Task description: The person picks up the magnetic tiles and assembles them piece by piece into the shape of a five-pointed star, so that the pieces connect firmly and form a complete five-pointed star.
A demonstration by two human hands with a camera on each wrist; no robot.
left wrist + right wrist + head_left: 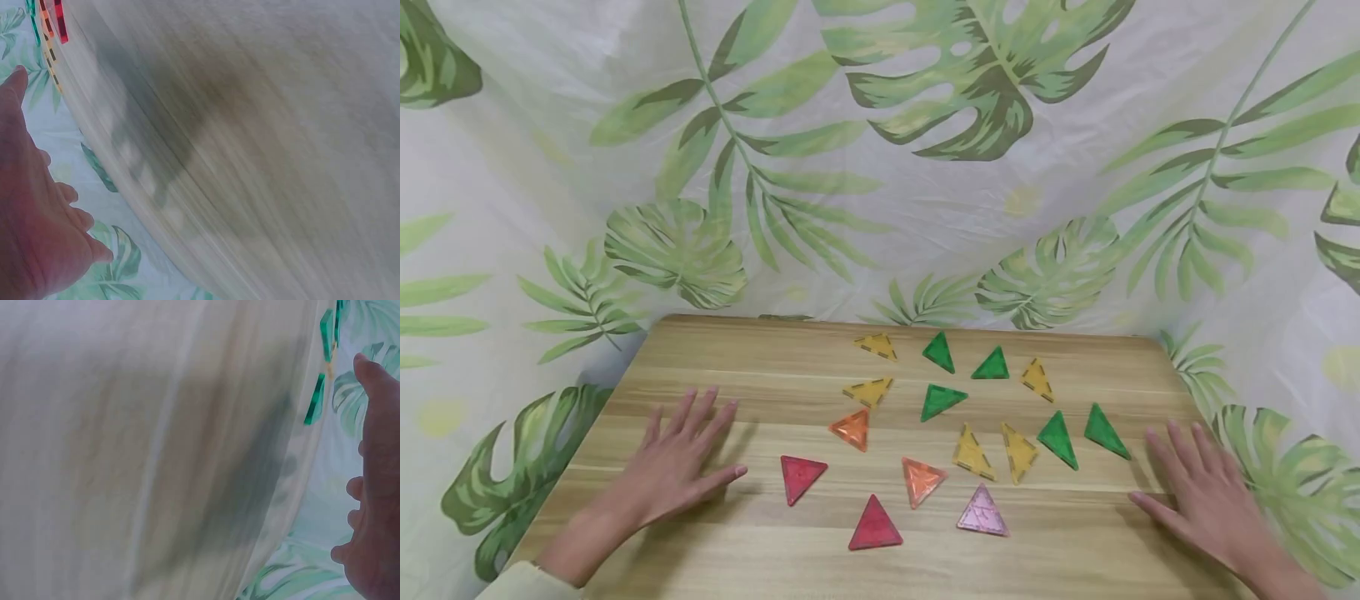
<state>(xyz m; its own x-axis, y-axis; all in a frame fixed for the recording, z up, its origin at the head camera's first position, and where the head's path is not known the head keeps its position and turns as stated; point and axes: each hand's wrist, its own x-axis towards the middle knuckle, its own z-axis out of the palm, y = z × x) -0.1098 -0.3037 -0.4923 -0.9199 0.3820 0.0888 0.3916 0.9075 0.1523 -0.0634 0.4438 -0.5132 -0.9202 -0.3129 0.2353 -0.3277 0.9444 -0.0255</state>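
Note:
Translucent triangular tiles lie spread over the middle and right of a wooden table. Nearest the front are a red triangle tile (876,527), a second red triangle tile (802,477) and a pink triangle tile (983,512). Behind them come an orange triangle tile (922,481), another orange tile (853,430), several yellow tiles (972,454) and several green tiles (1057,440). My left hand (681,462), fingers spread, is over the table's left side, holding nothing. On the right, my right hand (1210,496) is likewise spread and holds nothing; a green tile (1106,432) is closest to it.
The wooden table (737,550) ends at a back edge against a leaf-patterned cloth (925,242), which also hangs down both sides. Shadows of the hands fall on the tabletop in both wrist views.

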